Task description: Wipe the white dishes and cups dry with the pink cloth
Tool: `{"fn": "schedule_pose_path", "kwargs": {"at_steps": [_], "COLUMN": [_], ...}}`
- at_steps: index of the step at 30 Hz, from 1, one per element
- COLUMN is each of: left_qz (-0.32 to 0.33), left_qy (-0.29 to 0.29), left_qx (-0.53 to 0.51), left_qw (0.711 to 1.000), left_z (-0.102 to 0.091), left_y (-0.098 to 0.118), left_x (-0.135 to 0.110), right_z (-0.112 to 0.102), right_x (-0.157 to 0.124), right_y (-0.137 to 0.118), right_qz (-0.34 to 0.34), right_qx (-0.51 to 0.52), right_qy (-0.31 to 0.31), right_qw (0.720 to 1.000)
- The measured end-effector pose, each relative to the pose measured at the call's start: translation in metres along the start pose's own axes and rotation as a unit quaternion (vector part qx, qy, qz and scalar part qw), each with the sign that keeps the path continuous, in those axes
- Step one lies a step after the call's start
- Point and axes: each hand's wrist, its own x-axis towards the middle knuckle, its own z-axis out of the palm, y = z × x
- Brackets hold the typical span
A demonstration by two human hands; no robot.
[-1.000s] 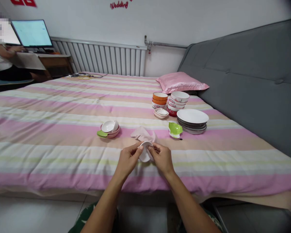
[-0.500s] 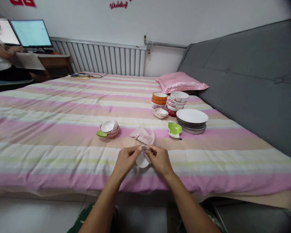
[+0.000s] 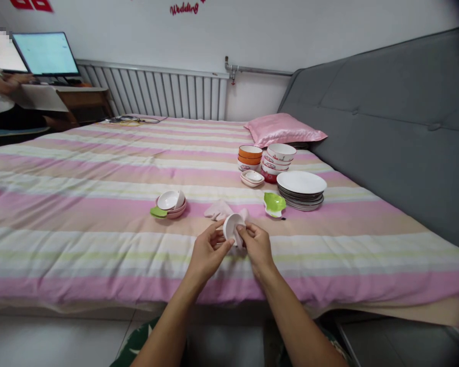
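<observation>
A small white bowl (image 3: 231, 227) is tilted up between my hands above the front part of the bed, its hollow side facing me. My left hand (image 3: 210, 250) grips its left rim with thumb and fingers. My right hand (image 3: 258, 247) is closed on a pale pink cloth (image 3: 219, 209), pressing part of it against the inside and right edge of the bowl. The rest of the cloth trails behind the bowl on the sheet. To the left sits a small stack of pink dishes (image 3: 178, 212) with a white bowl (image 3: 169, 200) and a green-handled piece (image 3: 158, 211).
Right of my hands lies a green leaf-shaped dish (image 3: 274, 204). Behind it stand stacked plates (image 3: 302, 182), white bowls (image 3: 282, 152), orange bowls (image 3: 250, 152) and small dishes (image 3: 252, 177). A pink pillow (image 3: 285, 128) lies near the grey headboard (image 3: 378, 102). A person sits at far left.
The bowl has been turned from its underside to show its hollow side and raised slightly. My left hand has shifted to its left rim, and my right hand now presses cloth into it.
</observation>
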Motion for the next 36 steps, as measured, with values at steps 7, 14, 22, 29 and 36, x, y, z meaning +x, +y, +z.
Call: {"fn": "schedule_pose_path", "kwargs": {"at_steps": [7, 14, 22, 29, 36], "left_qz": [-0.017, -0.031, -0.024, 0.005, 0.028], "left_qy": [-0.010, -0.007, -0.046, -0.066, -0.022], "left_qx": [0.017, 0.050, 0.131, 0.223, 0.228], "left_qw": [1.000, 0.998, 0.990, 0.972, 0.973], "left_z": [-0.001, -0.009, -0.024, -0.029, -0.016], "left_y": [0.010, 0.011, 0.007, 0.013, 0.010], "left_x": [-0.003, -0.002, -0.002, -0.002, -0.003], "right_z": [-0.004, -0.008, -0.009, -0.009, -0.006], "right_x": [0.000, -0.001, -0.005, -0.008, -0.003], "right_y": [-0.003, -0.008, -0.008, -0.006, -0.005], "right_qz": [-0.040, -0.101, -0.109, -0.112, -0.099], "right_qx": [-0.068, -0.151, -0.195, -0.228, -0.186], "right_qy": [0.003, -0.047, -0.101, -0.147, -0.079], "right_qw": [0.997, 0.982, 0.969, 0.956, 0.974]}}
